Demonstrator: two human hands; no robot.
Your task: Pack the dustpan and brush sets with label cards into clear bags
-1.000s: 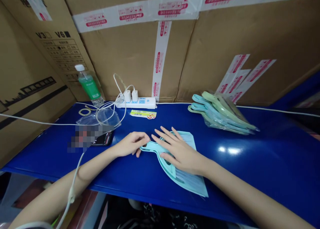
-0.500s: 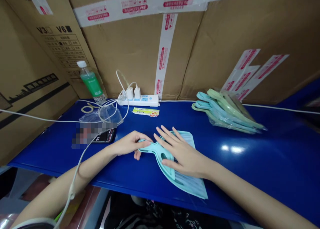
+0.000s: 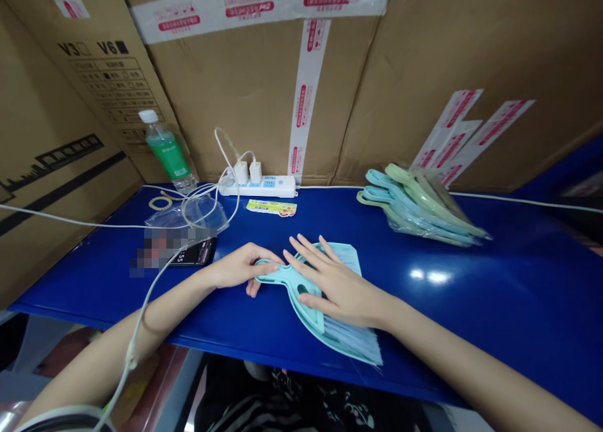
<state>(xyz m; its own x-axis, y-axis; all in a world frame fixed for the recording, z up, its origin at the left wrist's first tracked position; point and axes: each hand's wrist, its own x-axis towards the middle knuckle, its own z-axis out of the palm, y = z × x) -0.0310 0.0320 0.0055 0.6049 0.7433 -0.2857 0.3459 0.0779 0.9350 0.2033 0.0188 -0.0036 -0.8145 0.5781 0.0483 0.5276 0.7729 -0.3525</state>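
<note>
One pale blue plastic dustpan set lies on the blue table.
Left hand curls around its handle; right hand lies open on top. One bagged bundle sits upper right.

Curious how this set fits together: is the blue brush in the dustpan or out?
In: the brush lies nested in the pale blue dustpan, bristles along its scoop, with the right hand resting on top.

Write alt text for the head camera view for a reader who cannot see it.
Two bare hands rest on a light-blue dustpan on a blue table, the left hand curled round its handle and the right hand spread over its body. Behind them lie a bagged stack of dustpans, a power strip and a water bottle against cardboard boxes.
</note>
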